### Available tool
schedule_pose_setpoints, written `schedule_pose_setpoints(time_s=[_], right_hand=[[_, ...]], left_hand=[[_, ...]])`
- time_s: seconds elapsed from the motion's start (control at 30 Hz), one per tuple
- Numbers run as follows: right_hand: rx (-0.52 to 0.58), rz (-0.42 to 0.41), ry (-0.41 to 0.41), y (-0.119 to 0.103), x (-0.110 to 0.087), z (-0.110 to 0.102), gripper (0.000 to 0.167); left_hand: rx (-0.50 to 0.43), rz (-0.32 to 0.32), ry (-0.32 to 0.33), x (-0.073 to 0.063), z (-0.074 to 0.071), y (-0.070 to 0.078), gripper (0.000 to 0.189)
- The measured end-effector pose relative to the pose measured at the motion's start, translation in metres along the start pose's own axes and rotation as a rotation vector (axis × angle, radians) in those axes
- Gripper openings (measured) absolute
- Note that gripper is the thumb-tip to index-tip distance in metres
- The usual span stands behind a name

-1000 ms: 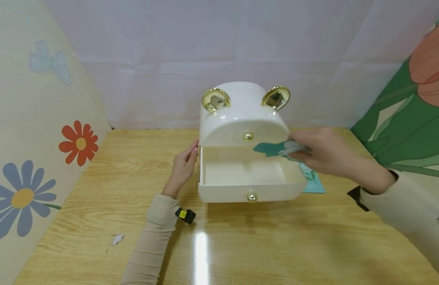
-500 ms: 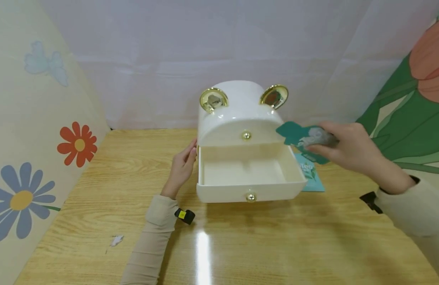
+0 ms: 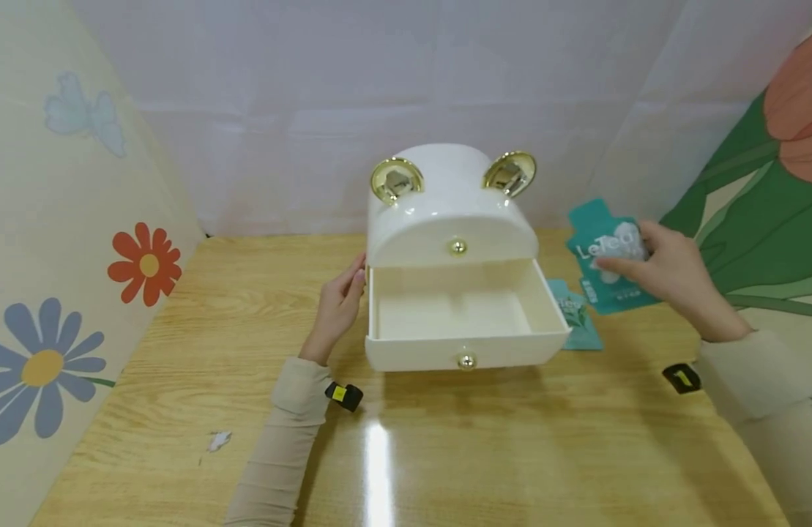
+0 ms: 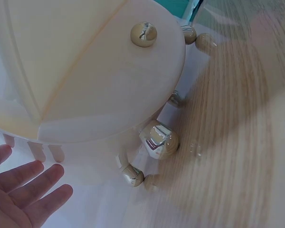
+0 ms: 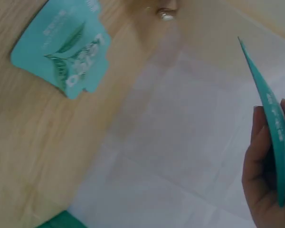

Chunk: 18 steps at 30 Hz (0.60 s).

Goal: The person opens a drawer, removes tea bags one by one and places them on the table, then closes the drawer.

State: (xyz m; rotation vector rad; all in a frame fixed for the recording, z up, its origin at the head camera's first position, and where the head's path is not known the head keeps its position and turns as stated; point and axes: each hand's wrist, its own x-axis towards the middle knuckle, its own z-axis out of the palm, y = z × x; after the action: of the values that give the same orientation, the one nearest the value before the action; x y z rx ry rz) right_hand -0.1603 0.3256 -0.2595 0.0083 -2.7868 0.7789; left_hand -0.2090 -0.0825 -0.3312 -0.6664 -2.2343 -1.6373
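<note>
White box (image 3: 425, 238), drawer (image 3: 422, 354) open; teal pouch (image 3: 597, 245) held, 2nd pouch (image 3: 580, 326) beside box.

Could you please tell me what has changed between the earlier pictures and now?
The right hand has moved rightward, away from the white box, carrying the green packet, whose lettering has turned toward the head camera. It hasn't let go. The drawer stayed open, the left hand at the box's left side, and the other packet on the table.

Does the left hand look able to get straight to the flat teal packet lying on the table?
Probably not: the left hand is at the left side of the glossy white dome-topped cabinet, which, with its white drawer pulled open, stands between that hand and the flat teal packet.
</note>
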Motion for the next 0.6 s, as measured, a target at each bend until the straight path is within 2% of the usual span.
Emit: schedule_pose_setpoints(time_s=[0.1, 0.27, 0.4, 0.6], right_hand=[[0.025, 0.072, -0.071, 0.02, 0.008, 0.006, 0.051], [0.099, 0.169, -0.185, 0.058, 0.02, 0.025, 0.089], [0.081, 0.213, -0.237, 0.078, 0.025, 0.042, 0.085], [0.043, 0.285, -0.324, 0.087, 0.023, 0.056, 0.088]], left_hand=[[-0.004, -0.001, 0.0, 0.0, 0.001, 0.0, 0.034], [0.009, -0.003, 0.008, -0.001, 0.002, 0.0, 0.033], [0.015, 0.0, 0.015, -0.001, 0.002, 0.001, 0.033], [0.006, 0.001, 0.017, -0.001, 0.002, 0.002, 0.033]])
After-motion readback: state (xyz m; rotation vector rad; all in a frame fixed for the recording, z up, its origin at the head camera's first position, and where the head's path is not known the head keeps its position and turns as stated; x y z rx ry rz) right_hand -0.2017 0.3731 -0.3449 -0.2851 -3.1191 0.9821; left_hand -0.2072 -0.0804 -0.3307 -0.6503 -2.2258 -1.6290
